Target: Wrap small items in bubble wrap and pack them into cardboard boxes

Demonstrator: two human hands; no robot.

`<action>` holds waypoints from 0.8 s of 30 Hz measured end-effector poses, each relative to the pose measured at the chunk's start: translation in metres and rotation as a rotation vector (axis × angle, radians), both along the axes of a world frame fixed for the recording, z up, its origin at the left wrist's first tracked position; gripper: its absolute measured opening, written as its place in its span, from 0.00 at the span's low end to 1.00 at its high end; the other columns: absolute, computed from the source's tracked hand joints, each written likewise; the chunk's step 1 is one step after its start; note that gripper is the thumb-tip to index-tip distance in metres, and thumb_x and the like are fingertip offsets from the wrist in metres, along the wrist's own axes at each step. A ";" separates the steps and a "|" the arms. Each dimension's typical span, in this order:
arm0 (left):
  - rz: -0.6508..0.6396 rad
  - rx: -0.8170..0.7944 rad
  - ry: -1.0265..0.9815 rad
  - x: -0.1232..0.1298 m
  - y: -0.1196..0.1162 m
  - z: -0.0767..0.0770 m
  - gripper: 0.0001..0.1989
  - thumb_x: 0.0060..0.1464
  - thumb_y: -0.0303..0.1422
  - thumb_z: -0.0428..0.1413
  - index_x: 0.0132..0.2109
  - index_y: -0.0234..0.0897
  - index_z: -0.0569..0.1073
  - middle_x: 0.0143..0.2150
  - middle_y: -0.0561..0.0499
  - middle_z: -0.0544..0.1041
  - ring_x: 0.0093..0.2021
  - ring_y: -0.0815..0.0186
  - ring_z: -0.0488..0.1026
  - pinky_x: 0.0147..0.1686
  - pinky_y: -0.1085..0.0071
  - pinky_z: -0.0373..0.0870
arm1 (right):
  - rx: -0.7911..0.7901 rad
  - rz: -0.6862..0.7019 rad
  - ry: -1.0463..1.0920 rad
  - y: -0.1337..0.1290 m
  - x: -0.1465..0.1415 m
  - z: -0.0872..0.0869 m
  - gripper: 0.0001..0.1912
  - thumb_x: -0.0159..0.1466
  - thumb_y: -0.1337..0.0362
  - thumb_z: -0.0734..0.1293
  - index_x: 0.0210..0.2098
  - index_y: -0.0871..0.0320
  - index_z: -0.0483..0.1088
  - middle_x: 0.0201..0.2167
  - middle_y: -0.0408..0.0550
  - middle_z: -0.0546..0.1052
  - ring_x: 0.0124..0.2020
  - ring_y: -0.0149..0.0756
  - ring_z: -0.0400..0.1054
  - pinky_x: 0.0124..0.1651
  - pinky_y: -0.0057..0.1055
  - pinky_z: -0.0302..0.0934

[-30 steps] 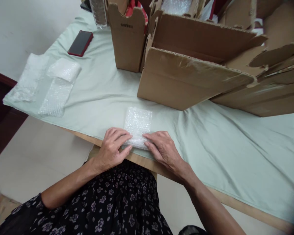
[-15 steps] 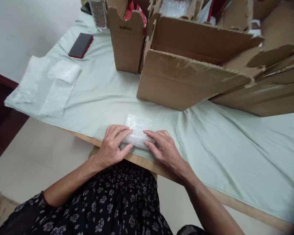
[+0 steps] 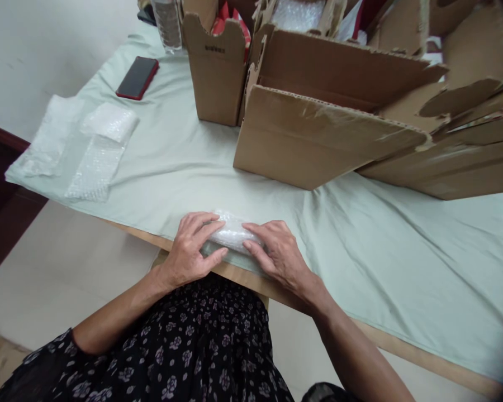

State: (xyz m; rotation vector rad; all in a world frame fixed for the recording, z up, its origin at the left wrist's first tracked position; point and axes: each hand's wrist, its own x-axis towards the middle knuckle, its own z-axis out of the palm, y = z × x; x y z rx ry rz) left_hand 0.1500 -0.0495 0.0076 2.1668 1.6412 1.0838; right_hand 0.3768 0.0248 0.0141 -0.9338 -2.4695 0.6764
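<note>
A piece of bubble wrap [image 3: 233,233], rolled or folded into a narrow bundle, lies on the green cloth near the table's front edge. My left hand [image 3: 196,244] grips its left end, thumb at the near side and fingers over the top. At the right end, my right hand [image 3: 274,248] holds it in the same way, fingers curved and thumb against the wrap. Whether anything is inside the bundle I cannot tell.
Bubble wrap sheets [image 3: 96,151] lie at the left end of the cloth [image 3: 171,167]. Behind them is a phone [image 3: 137,78] in a red case, with a clear plastic bottle [image 3: 166,25] farther back. Cut-open cardboard boxes [image 3: 318,134] line the back and right.
The bubble wrap's flat far part has been turned in, so the piece is now narrower and more rolled. Both hands have stayed in nearly the same place.
</note>
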 end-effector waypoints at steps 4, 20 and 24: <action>0.025 -0.009 -0.022 0.000 0.004 -0.002 0.12 0.62 0.31 0.59 0.52 0.37 0.75 0.46 0.44 0.80 0.52 0.55 0.75 0.54 0.53 0.70 | 0.027 -0.050 -0.028 -0.002 0.000 0.004 0.23 0.75 0.50 0.56 0.59 0.55 0.71 0.50 0.54 0.81 0.47 0.46 0.73 0.52 0.46 0.63; 0.127 -0.447 -0.742 0.020 -0.008 0.008 0.26 0.63 0.37 0.58 0.65 0.35 0.65 0.55 0.39 0.79 0.52 0.58 0.79 0.52 0.60 0.79 | -0.122 -0.300 0.208 -0.016 -0.012 -0.001 0.16 0.68 0.56 0.67 0.53 0.52 0.75 0.46 0.51 0.83 0.43 0.45 0.76 0.48 0.44 0.71; 0.142 -0.507 -0.865 0.031 0.000 0.010 0.34 0.66 0.38 0.56 0.72 0.34 0.53 0.55 0.39 0.79 0.50 0.59 0.80 0.49 0.64 0.80 | -0.139 -0.250 0.234 -0.027 -0.015 0.001 0.15 0.68 0.57 0.67 0.52 0.53 0.75 0.45 0.52 0.83 0.44 0.44 0.76 0.48 0.44 0.71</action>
